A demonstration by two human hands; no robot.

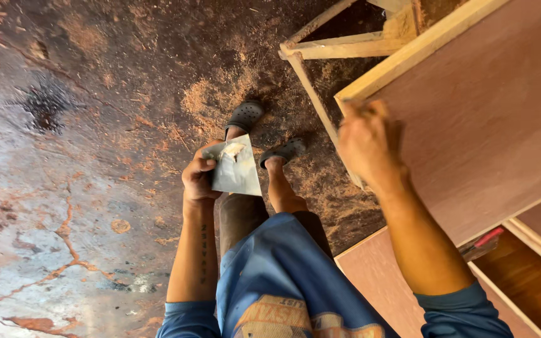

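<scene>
Concrete floor, stained & cracked, is seen across the left, w/ sawdust scattered toward the top centre. A large plywood panel w/ pale wood edging is set at the right, tilted across the view; a bare timber frame is seen beyond its upper-left corner. A second panel lies lower, near the person's right forearm.

The right hand is pressed against the big panel's edge near its corner; it is blurred, so open or closed cannot be told.

The left hand is closed round a flat metal scraper blade, held by its left side, well apart from the right hand & above the sandalled feet. A dab of pale filler sits on the blade's upper part.
</scene>
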